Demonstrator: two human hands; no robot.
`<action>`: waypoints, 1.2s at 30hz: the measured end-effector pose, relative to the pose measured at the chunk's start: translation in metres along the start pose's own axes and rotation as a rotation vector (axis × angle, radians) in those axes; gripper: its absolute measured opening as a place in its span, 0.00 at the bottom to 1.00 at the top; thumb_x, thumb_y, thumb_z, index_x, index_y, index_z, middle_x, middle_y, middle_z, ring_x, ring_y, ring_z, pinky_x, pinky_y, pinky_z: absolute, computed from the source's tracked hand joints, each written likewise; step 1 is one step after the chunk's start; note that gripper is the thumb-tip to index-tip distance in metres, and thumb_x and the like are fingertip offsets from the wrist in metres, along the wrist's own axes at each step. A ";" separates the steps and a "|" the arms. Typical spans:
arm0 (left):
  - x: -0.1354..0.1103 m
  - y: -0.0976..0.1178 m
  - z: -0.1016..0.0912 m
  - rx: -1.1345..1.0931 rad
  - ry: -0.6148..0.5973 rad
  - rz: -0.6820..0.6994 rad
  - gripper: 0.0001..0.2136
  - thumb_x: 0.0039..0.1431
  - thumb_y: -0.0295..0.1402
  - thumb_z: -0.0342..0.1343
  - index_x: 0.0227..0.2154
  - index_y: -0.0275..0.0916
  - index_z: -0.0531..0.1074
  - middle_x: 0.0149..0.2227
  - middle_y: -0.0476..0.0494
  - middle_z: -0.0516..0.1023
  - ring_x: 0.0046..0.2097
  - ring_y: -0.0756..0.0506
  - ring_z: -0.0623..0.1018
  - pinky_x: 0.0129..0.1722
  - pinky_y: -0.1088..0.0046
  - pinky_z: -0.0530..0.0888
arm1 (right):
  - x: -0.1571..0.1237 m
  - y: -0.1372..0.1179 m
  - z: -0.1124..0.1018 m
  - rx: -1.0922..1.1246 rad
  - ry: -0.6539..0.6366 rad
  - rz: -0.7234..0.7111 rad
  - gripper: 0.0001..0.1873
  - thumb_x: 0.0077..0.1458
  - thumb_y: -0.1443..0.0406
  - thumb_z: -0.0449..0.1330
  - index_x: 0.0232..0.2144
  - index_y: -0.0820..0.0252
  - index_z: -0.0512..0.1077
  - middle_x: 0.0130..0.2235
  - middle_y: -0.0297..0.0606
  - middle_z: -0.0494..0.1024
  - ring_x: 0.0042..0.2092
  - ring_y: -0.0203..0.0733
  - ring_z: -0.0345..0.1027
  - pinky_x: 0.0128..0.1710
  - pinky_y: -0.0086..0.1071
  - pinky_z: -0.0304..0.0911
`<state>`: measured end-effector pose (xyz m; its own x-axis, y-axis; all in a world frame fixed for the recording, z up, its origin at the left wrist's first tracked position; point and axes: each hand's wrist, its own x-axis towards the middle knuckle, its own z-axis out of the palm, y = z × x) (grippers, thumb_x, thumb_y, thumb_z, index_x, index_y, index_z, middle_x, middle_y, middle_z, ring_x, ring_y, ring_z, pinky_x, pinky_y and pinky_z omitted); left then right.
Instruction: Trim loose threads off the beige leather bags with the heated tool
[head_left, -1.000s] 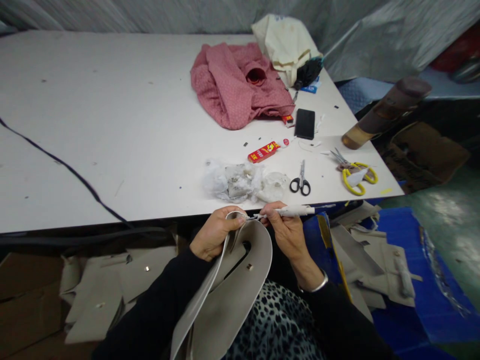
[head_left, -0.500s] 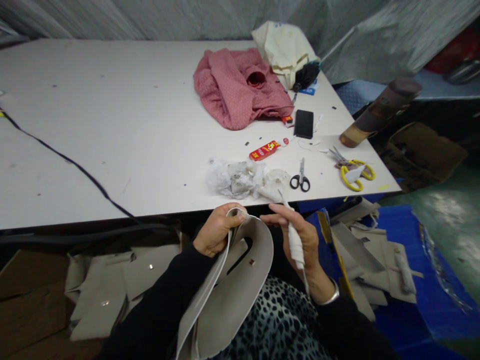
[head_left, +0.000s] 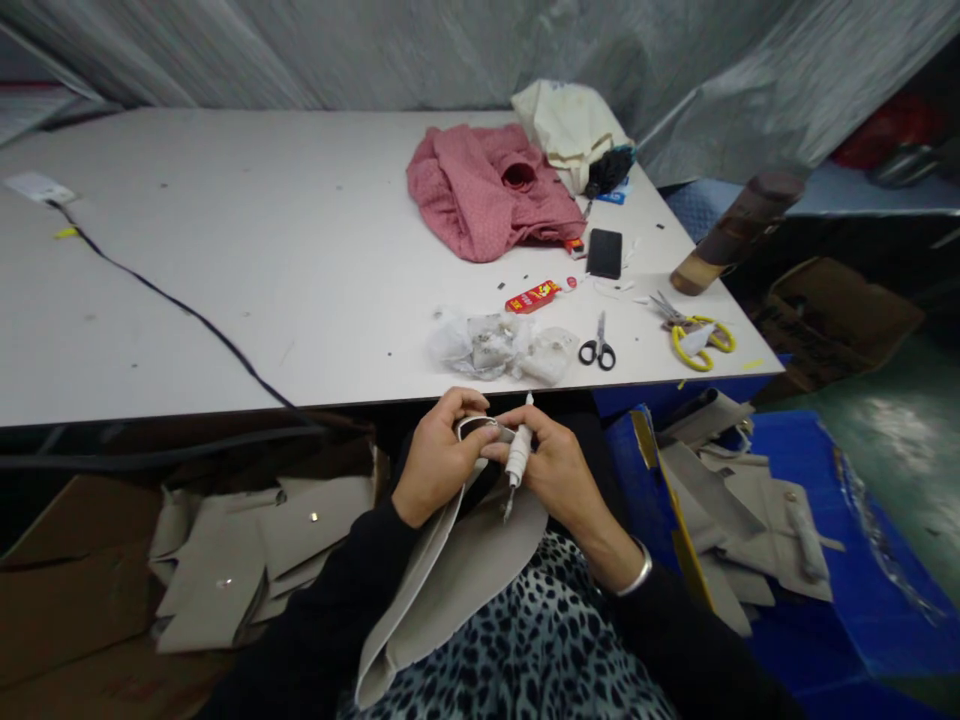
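Observation:
Over my lap lies a beige leather-like bag piece (head_left: 465,590), folded so that its two layers stand apart. My left hand (head_left: 442,452) pinches its upper edge, thumb on the inside. In my right hand (head_left: 559,470) is an awl (head_left: 519,455) with a white-wrapped handle; one thin metal end points down toward me. The right fingertips also touch the upper edge of the bag piece, close beside the left thumb. What lies between the fingertips is too small to make out.
Across the table (head_left: 225,340) are plastic bags of small parts (head_left: 491,345), black scissors (head_left: 598,350), yellow-handled scissors (head_left: 697,340), a brown bottle (head_left: 739,235) and pink cloth (head_left: 480,195). Beige pieces fill a cardboard box (head_left: 82,570) at left and a blue container (head_left: 802,640) at right.
My right hand has moved left with the awl to the upper edge of the bag piece, meeting my left hand. The awl has turned, and the bag piece's opening has narrowed.

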<state>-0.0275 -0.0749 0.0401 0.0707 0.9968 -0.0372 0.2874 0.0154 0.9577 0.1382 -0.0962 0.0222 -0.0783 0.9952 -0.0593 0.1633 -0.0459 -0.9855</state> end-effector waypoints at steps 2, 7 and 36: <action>-0.004 -0.001 -0.003 -0.010 0.013 0.021 0.08 0.53 0.30 0.66 0.37 0.40 0.75 0.35 0.48 0.79 0.38 0.45 0.78 0.42 0.71 0.71 | 0.000 0.001 0.004 0.021 0.007 -0.015 0.13 0.53 0.56 0.72 0.36 0.56 0.78 0.28 0.28 0.75 0.29 0.36 0.66 0.31 0.28 0.60; -0.009 0.003 -0.017 -0.075 -0.107 0.028 0.05 0.53 0.32 0.66 0.31 0.37 0.77 0.32 0.48 0.78 0.36 0.46 0.75 0.42 0.71 0.70 | 0.001 0.001 0.012 0.044 -0.030 -0.033 0.16 0.52 0.53 0.72 0.31 0.58 0.75 0.25 0.27 0.70 0.27 0.35 0.60 0.28 0.28 0.56; -0.121 -0.046 -0.126 0.234 0.380 0.494 0.09 0.61 0.21 0.63 0.41 0.39 0.81 0.42 0.43 0.83 0.44 0.44 0.82 0.45 0.66 0.77 | 0.012 0.015 0.026 -0.323 0.223 -0.135 0.16 0.54 0.51 0.70 0.29 0.56 0.76 0.23 0.28 0.69 0.26 0.36 0.61 0.29 0.31 0.52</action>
<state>-0.1696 -0.1864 0.0369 -0.0822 0.8413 0.5343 0.5103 -0.4250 0.7477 0.1146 -0.0876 0.0031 0.0889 0.9864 0.1380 0.4693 0.0808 -0.8794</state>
